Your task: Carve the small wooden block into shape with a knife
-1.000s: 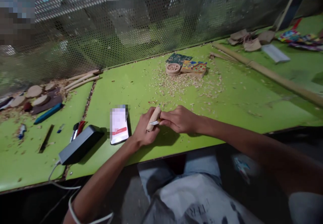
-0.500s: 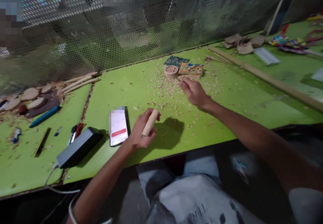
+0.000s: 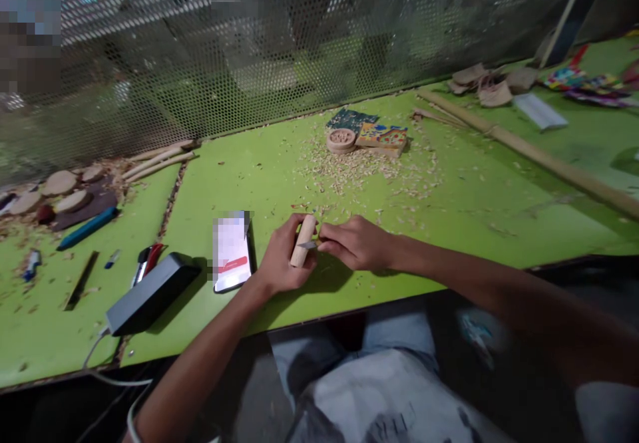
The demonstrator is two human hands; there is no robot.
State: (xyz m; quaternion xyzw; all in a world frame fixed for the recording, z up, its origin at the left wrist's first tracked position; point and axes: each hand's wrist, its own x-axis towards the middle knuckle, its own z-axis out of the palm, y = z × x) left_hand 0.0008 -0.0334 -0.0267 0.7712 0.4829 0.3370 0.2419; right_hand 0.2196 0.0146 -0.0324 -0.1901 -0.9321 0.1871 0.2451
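With its long axis toward the far edge of the bench [image 3: 259, 170], a wooden stick [image 3: 303, 233] is gripped in the left hand [image 3: 281, 257], crossed by a knife [image 3: 309, 245] pinched in the right hand [image 3: 357, 240].

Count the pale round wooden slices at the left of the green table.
4: in back, a large slice and a smaller slice to its right; in front, a left slice and a right slice. Others may be hidden.
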